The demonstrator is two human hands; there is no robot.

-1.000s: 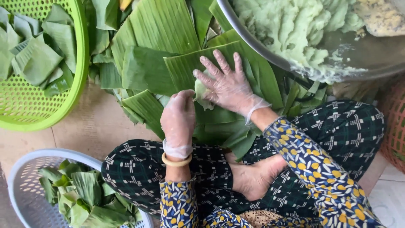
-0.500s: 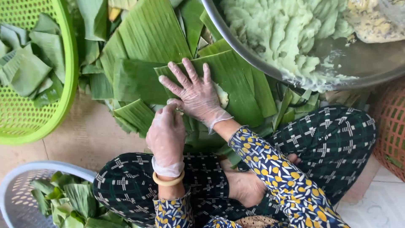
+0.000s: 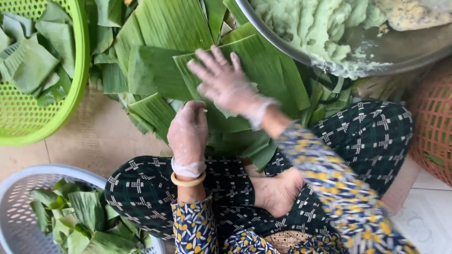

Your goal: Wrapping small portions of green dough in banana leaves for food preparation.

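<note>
Two gloved hands worked one banana leaf strip [image 3: 263, 70] at the near edge of the leaf pile [image 3: 165, 28], which sat on the floor just ahead of the person's crossed legs. That strip lay on top of the pile, long axis running diagonally from the near-left, by the left hand [image 3: 188, 129], up toward the far-right, where it ended close under the rim of the metal bowl [image 3: 376, 61] of pale green dough [image 3: 320, 23]. Right hand [image 3: 226, 82] was flat on the strip's middle, fingers spread and pointing away from the body, pressing rather than gripping; something pale showed under its palm, too blurred to identify. Left hand was curled, knuckles up, at the strip's near end, fingertips on or pinching the leaf edge; whether it actually clamped the edge could not be told. So the strip lay directly ahead of both hands, right hand on its centre, left hand nearer the body at its near end. Green basket [image 3: 70, 103] of folded leaf parcels sat at the pile's left edge, well apart from both hands. White basket [image 3: 28, 178] with more folded leaf pieces sat by the left knee, nearer the left hand than the right. Woven reddish basket [image 3: 433, 127] stood at the right knee.
</note>
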